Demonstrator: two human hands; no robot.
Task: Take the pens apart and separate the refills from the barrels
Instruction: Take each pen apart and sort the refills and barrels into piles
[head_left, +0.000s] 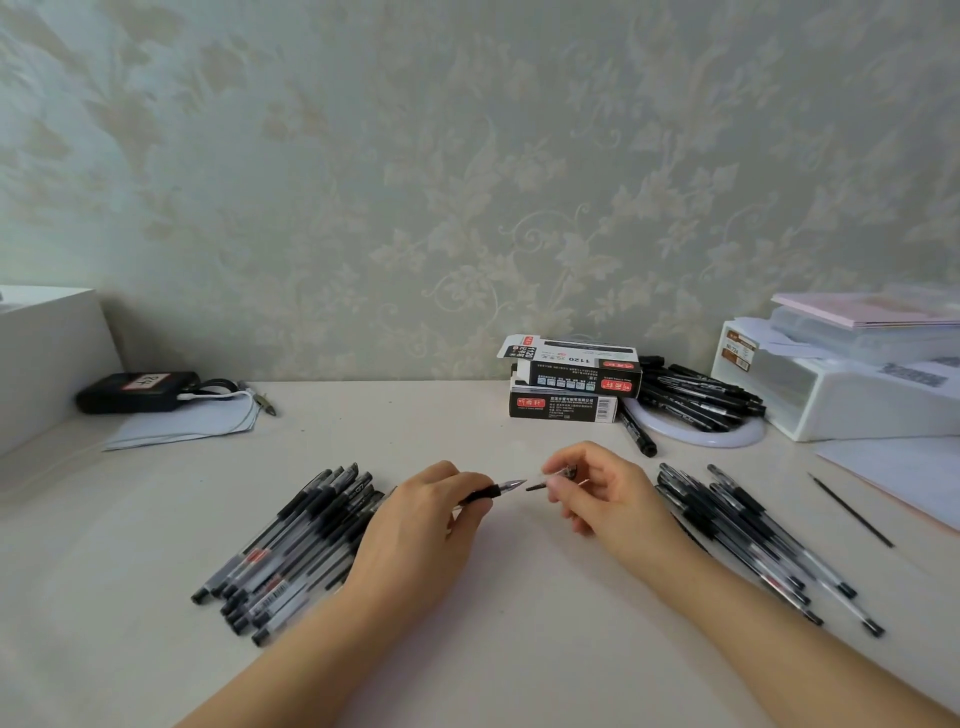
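Pens (291, 545) lie near the table's (519, 649) left edge. Your left hand (415, 525) grips a pen (491, 491); your right hand (602, 499) pinches its cap (558, 475).

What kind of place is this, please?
Probably a home desk against a wallpapered wall. Piles of black pens, stacked pen boxes and a white document tray suggest it.

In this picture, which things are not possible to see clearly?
- Head view: rear of the pen, hidden by the left hand.
- Small piece in the right hand: too small to identify.
- Print on the pen boxes: too small to read.
- White case: cut by the left edge.
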